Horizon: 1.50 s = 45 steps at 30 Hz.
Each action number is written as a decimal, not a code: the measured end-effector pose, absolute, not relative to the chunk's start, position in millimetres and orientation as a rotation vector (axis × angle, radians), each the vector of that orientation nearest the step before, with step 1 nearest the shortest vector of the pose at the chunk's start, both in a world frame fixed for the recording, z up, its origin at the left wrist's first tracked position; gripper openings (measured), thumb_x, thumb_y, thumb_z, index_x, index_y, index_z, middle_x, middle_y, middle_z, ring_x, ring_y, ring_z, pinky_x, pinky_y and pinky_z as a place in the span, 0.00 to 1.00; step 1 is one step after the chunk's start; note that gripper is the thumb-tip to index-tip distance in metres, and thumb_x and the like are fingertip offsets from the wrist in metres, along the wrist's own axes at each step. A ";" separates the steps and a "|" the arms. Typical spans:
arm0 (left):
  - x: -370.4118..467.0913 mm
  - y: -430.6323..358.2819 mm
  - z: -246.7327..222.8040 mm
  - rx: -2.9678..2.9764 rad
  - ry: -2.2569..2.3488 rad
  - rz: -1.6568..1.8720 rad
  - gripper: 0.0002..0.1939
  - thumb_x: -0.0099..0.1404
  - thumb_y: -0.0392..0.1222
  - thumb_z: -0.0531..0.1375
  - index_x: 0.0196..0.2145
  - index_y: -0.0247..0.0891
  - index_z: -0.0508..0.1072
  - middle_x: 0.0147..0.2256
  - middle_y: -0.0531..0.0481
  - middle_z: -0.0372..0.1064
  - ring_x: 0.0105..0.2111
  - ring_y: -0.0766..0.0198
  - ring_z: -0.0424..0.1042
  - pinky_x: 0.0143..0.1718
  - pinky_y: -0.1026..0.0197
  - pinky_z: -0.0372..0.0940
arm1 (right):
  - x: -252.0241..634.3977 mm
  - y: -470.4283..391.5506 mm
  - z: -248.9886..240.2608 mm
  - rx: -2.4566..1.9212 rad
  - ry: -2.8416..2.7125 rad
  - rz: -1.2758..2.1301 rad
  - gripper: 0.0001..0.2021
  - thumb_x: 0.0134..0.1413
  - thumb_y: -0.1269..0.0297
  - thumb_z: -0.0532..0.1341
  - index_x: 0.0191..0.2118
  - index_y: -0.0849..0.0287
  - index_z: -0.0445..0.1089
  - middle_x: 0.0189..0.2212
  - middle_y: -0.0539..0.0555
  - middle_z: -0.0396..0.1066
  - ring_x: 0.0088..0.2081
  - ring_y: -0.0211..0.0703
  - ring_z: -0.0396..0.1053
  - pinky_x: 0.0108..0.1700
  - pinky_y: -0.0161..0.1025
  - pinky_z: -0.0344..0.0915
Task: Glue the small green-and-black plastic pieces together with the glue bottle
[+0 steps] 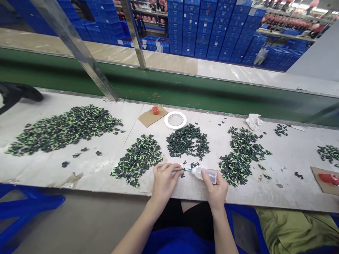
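Note:
My right hand (215, 187) is wrapped round a clear squeeze bottle (208, 175), tipped on its side. Its blue nozzle (188, 169) points left at the fingertips of my other hand. My left hand (166, 178) is pinched, with a small dark piece (183, 169) at its fingertips; fine detail is too small to make out. Just beyond the hands lies a heap of small dark green pieces (185, 141), a few loose ones close to the nozzle. Piles of black-and-green parts lie left (141, 155) and right (238, 158) of it.
A white tape roll (165, 120) and a red-capped pot (155, 110) on cardboard (148, 118) sit at the back. A larger parts pile (71, 127) spreads left. Crumpled tissue (254, 121) and a red roll-shaped item (328, 178) are right. A green ledge (169, 86) borders the table.

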State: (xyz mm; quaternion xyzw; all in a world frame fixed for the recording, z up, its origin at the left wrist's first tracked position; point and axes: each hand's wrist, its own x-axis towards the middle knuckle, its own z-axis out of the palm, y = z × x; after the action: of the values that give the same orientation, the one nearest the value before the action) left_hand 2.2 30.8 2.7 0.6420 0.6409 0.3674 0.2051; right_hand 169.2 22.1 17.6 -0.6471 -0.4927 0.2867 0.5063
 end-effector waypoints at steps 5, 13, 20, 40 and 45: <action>4.3 28.7 2.9 1.771 1.797 1.038 0.03 0.59 0.37 0.64 0.30 0.43 0.74 0.30 0.56 0.80 0.34 0.59 0.77 0.47 0.51 0.54 | 165.7 20.5 19.4 -1.580 -1.209 0.679 0.15 0.48 0.52 0.64 0.24 0.61 0.73 0.18 0.48 0.69 0.21 0.38 0.64 0.26 0.34 0.60; 4.3 29.2 4.1 1.773 1.801 1.048 0.03 0.60 0.37 0.63 0.28 0.43 0.73 0.30 0.57 0.80 0.33 0.59 0.78 0.47 0.51 0.52 | 168.2 23.2 16.6 -1.579 -1.279 0.679 0.17 0.50 0.51 0.64 0.23 0.61 0.72 0.16 0.48 0.65 0.20 0.36 0.61 0.24 0.33 0.58; 4.4 29.2 3.7 1.750 1.802 1.048 0.05 0.58 0.36 0.65 0.27 0.43 0.73 0.30 0.57 0.80 0.33 0.59 0.77 0.48 0.51 0.51 | 172.9 25.5 12.9 -1.562 -1.329 0.663 0.17 0.51 0.52 0.62 0.22 0.62 0.71 0.15 0.48 0.65 0.19 0.36 0.61 0.22 0.32 0.58; 3.9 29.4 6.2 1.715 1.828 1.006 0.04 0.59 0.38 0.63 0.27 0.44 0.75 0.30 0.56 0.80 0.33 0.59 0.77 0.49 0.50 0.53 | 171.9 25.9 14.2 -1.567 -1.297 0.705 0.18 0.50 0.51 0.63 0.20 0.61 0.70 0.15 0.47 0.63 0.19 0.35 0.59 0.22 0.32 0.56; 4.4 29.5 4.6 1.729 1.840 1.026 0.04 0.59 0.38 0.63 0.27 0.43 0.74 0.30 0.55 0.80 0.32 0.59 0.77 0.49 0.50 0.53 | 171.6 26.0 15.7 -1.576 -1.284 0.719 0.17 0.50 0.52 0.63 0.20 0.61 0.70 0.15 0.47 0.63 0.19 0.35 0.59 0.23 0.32 0.56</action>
State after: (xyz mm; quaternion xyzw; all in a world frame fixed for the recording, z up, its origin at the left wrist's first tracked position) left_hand 4.4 29.5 4.6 0.6207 0.6606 0.3682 0.2068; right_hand 171.6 26.0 15.7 -0.6439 -0.5245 0.2938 0.4732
